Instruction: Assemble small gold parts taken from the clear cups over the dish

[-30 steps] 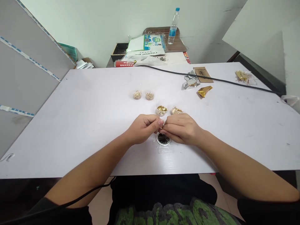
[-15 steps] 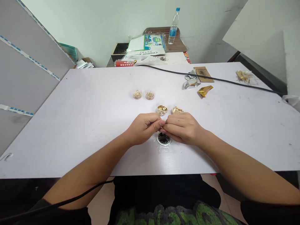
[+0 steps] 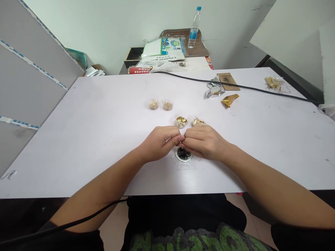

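Note:
My left hand [image 3: 162, 142] and my right hand [image 3: 205, 141] meet fingertip to fingertip above the table. Both are closed in a pinch; whatever lies between the fingertips is too small or hidden to name. Just below them is a round dish with a white rim and dark contents [image 3: 183, 154], partly covered by my right fingers, with clear plastic around it. Behind the hands stand a small clear cup of gold pieces [image 3: 181, 121] and another cup with gold and pale pieces [image 3: 198, 122], whose lower part my right hand hides.
Two small cups of thin pale pieces, a left one [image 3: 153, 104] and a right one [image 3: 167, 105], stand farther back. A black cable [image 3: 193, 80] crosses the rear of the white table [image 3: 91, 132]. Gold foil [image 3: 230, 100], silver wrappers [image 3: 214, 92] and brown card [image 3: 228, 81] lie back right.
Both hands hold nearly the same pose, fingertips still together. The whole view has shifted very slightly; the cups and wrappers stay where they were on the table.

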Tool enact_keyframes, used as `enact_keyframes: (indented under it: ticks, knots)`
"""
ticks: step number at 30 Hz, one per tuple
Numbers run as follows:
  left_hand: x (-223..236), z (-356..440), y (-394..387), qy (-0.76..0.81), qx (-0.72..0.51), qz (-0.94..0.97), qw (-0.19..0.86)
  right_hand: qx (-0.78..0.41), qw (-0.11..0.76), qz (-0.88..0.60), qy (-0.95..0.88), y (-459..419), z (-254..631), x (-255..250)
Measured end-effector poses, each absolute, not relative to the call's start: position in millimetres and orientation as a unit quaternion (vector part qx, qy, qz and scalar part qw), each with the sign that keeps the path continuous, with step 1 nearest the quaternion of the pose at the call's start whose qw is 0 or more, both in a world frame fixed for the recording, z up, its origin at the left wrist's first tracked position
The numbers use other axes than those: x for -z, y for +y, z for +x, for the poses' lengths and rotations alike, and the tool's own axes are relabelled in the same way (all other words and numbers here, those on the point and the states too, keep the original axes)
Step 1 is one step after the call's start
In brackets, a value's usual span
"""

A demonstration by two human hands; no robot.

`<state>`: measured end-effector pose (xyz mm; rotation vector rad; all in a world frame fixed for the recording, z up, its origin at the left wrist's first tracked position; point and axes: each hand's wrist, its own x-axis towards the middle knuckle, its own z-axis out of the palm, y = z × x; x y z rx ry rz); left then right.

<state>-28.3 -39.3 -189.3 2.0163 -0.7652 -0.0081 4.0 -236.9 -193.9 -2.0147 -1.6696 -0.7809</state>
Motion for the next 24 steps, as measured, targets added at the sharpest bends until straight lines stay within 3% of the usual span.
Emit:
enact_keyframes:
  ticks: [24]
  knots:
    - [197.4, -24.5, -38.4, -0.379, -0.093, 0.800, 0.455, 0.219, 0.311, -0.715, -0.587, -234.2, 5.8, 201.0]
